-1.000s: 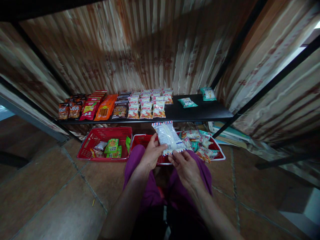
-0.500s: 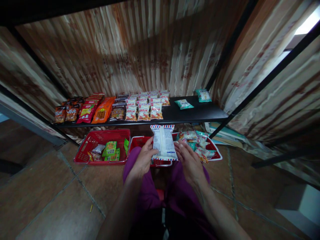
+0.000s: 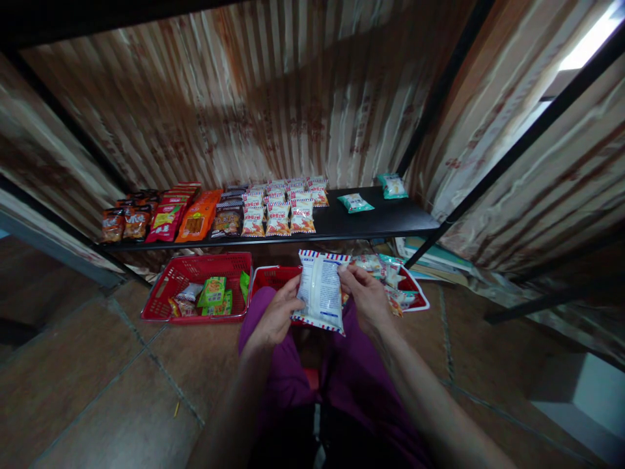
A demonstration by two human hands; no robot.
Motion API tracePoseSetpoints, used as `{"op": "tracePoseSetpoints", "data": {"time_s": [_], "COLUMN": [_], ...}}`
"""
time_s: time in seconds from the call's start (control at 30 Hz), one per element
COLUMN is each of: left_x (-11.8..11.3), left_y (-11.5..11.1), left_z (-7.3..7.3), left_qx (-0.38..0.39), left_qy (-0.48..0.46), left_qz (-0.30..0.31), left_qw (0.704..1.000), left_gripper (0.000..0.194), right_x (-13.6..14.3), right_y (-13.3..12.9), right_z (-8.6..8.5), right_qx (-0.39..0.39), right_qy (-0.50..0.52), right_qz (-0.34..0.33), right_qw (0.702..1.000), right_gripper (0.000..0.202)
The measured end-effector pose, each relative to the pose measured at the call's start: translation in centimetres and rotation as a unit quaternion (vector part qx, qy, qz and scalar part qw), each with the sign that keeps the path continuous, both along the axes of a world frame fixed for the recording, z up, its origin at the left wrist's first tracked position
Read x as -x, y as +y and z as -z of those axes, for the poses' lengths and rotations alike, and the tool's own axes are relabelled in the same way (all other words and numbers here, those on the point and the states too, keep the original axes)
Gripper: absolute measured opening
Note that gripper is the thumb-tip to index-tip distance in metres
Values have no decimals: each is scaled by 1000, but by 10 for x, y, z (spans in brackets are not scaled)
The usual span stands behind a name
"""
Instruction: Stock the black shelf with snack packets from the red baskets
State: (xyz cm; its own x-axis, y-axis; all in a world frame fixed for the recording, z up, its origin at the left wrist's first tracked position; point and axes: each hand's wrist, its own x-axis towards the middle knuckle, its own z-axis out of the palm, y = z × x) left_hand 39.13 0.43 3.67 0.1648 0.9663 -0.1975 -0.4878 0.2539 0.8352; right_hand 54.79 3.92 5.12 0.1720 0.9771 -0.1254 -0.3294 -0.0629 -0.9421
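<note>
A white snack bag (image 3: 320,293) with red-and-blue striped ends hangs between my hands, its printed back side toward me. My left hand (image 3: 279,311) grips its left edge, thumb on the face of the bag. At the upper right corner, my right hand (image 3: 365,292) pinches the bag between thumb and fingers. Just beyond, snack bags with the same striped ends (image 3: 278,218) stand in rows on the black shelf (image 3: 336,227). Below the shelf, a red basket (image 3: 418,290) behind my right hand holds several more bags; my hands and the bag hide part of it.
Another red basket (image 3: 163,293) at left holds green packets (image 3: 213,292). Orange bags (image 3: 199,218), red bags (image 3: 166,218) and brown bags (image 3: 138,221) fill the shelf's left part. Two teal bags (image 3: 356,203) lie toward its right. A black post (image 3: 454,218) stands at the right.
The bag has tilted and come slightly lower and nearer to me. My right hand has gone from lying beside its right edge to pinching its upper right corner.
</note>
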Motion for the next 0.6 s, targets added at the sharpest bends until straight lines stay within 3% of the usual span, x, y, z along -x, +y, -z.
{"op": "tracePoseSetpoints", "data": {"time_s": [0.17, 0.43, 0.6], "left_x": [1, 0, -3], "left_y": [1, 6, 6], "left_z": [4, 3, 5], "left_qx": [11, 39, 40], "left_qy": [-18, -53, -56], "left_qz": [8, -75, -97], "left_qw": [1000, 995, 993], "left_gripper": [57, 57, 58], "right_x": [3, 10, 14], "right_y": [0, -21, -28], "right_z": [0, -5, 1], "right_qx": [5, 41, 27], "right_qy": [6, 0, -28], "right_qz": [9, -40, -75], "right_qw": [1000, 998, 996], "right_gripper": [40, 46, 43]}}
